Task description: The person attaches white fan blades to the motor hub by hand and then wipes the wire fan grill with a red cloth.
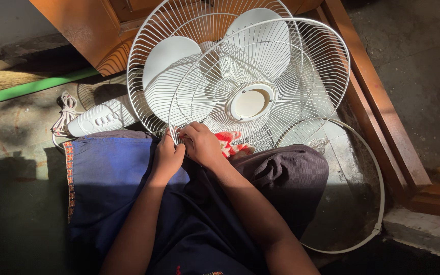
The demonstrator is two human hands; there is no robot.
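A white wire front fan grille [281, 66] leans over a white fan with broad blades [166, 63] and a rear grille [148, 46]. My left hand [168, 158] and my right hand [202, 145] meet at the front grille's lower rim, fingers pinched on the wires there. A red patterned cloth [232, 142] lies just right of my right hand, partly under the grille. My lap is covered by blue and dark purple fabric [113, 178].
The fan's white base with push buttons [100, 120] and a bundled white cord [67, 109] lie at left. A thin white rim ring [378, 188] curves at right. Wooden door frame [378, 102] runs along the right; a green strip [31, 86] at left.
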